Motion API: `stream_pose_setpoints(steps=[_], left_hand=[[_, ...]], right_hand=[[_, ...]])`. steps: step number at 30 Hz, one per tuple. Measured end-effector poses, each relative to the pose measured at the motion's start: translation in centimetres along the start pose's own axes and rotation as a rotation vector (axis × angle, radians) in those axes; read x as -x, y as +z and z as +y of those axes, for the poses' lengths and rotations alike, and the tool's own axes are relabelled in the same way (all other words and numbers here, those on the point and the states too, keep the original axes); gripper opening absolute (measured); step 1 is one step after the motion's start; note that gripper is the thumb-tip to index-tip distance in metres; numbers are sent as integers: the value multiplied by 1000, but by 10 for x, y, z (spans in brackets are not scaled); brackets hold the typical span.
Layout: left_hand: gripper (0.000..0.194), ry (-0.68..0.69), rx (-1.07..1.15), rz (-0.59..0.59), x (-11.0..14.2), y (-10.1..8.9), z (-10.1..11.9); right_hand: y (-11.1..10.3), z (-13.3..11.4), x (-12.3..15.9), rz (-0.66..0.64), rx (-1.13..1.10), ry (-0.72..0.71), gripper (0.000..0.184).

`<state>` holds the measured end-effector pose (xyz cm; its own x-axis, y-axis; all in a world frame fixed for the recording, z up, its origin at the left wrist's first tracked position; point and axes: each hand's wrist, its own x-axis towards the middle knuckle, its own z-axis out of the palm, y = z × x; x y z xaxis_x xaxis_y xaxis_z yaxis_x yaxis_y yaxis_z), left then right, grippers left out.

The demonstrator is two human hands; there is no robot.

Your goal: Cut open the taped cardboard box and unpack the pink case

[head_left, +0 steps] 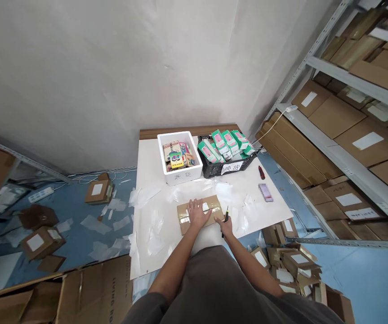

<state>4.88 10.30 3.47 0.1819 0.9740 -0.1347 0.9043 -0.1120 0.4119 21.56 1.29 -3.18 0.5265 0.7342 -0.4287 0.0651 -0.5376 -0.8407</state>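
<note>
A flat cardboard parcel (216, 204) with shiny tape and a white label lies slightly turned near the front of the white table. My left hand (198, 213) rests on top of it, fingers spread and nothing gripped. At the parcel's right end, my right hand (226, 226) is closed around a yellow-and-black utility knife (226, 212), its tip pointing away from me. The thumb side of this hand is close to the parcel's edge; whether it touches is too small to tell.
Behind the parcel stand a white foam box (183, 174) of small boxes and a black crate (214, 170) of green-and-white cartons. A red-and-black tool (261, 173) lies right. Plastic scraps (155, 234) litter the table. Shelves (332, 148) stand right; boxes (295, 265) crowd the floor.
</note>
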Motion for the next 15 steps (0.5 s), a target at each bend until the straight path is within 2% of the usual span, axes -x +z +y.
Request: stream_pose_setpoints(steps=[3, 6, 7, 9, 12, 15], left_hand=[[78, -58, -16, -33, 11, -13, -12], [60, -38, 12, -92, 29, -18, -29], [61, -38, 37, -107, 34, -18, -34], [75, -74, 106, -144, 42, -18, -42], [103, -164, 244, -227, 44, -17, -50], [120, -160, 388, -280, 40, -12, -52]], right_hand=[[16, -33, -34, 154, 206, 11, 74], [25, -77, -71, 156, 302, -1, 68], [27, -90, -79, 141, 316, -9, 65], [27, -106, -88, 97, 297, -20, 58], [15, -102, -76, -19, 104, 37, 45], [-1, -71, -43, -220, -111, 155, 39]])
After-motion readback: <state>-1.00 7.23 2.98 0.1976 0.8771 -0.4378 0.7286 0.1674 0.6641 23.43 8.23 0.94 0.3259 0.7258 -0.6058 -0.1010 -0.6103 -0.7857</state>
